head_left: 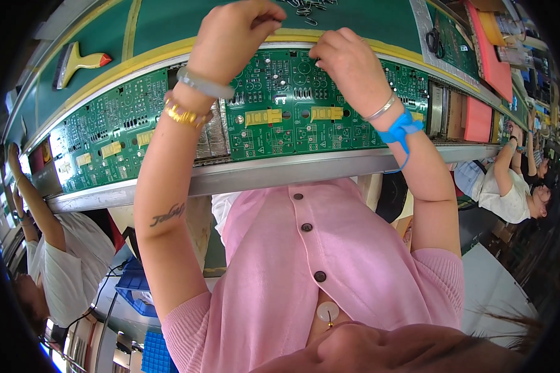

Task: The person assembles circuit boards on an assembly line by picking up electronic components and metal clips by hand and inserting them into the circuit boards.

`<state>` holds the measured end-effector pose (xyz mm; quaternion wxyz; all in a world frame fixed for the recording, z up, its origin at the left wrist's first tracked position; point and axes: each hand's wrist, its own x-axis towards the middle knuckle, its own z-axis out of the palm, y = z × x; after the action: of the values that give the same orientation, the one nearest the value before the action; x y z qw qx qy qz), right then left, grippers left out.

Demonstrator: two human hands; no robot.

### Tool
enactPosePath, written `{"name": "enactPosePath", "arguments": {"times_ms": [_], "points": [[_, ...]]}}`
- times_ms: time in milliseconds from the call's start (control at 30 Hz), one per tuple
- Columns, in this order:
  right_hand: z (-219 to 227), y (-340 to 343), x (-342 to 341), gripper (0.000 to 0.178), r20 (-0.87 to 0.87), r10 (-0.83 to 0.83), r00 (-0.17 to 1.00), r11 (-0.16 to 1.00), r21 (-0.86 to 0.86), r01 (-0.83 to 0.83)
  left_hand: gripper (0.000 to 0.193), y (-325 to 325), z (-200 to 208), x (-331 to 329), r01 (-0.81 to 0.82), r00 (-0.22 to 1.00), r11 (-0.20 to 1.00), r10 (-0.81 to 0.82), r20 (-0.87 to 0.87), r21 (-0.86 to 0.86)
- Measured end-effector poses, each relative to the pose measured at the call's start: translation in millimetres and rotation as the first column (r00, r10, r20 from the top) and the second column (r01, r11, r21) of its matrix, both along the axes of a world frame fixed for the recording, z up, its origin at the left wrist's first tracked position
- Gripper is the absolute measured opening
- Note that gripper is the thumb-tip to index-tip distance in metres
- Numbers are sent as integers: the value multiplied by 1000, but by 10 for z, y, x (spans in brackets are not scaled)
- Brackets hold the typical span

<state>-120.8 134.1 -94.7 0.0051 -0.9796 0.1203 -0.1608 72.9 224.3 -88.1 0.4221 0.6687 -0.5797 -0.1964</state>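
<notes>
My left hand (pixel 238 30) is raised over the far rail with its thumb and fingers drawn together. Beside its fingertips, on the green bench top, lies a small pile of bent metal wire pieces (pixel 306 9). My right hand (pixel 350 65) hovers above the far part of a green circuit board (pixel 295 142), fingers curled into a pinch. Whatever either pinch contains is too small to make out. Yellow blocks (pixel 326 113) and small parts are fitted on the board. Another populated green board (pixel 99 118) lies to the left, partly behind my left forearm.
A metal rail (pixel 249 176) runs along the near side of the boards. A brush with a yellow handle (pixel 84 61) rests at far left, and black scissors (pixel 435 43) lie at far right. Pink foam sheets (pixel 488 56) stand beyond. Other people work on both sides.
</notes>
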Motion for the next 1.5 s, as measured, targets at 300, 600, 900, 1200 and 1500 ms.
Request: {"name": "enactPosePath", "arguments": {"times_ms": [300,600,900,1200,1500], "points": [[28,-258,316,12,80,-332,940,882,379,280,9,604,108,-77,-140,984,990,139,114,3],[60,21,101,8,196,-198,960,894,438,95,14,763,0,-103,-215,948,940,266,-175,263],[-44,1197,-333,12,205,73,976,624,754,-205,10,639,-40,-179,-323,932,909,354,-81,263],[-212,1325,-452,12,257,50,965,557,795,-241,7,583,-117,-145,-223,973,965,212,91,136],[-228,1329,-457,11,286,49,957,554,790,-265,6,497,-43,-200,-254,923,954,189,336,161]]}}
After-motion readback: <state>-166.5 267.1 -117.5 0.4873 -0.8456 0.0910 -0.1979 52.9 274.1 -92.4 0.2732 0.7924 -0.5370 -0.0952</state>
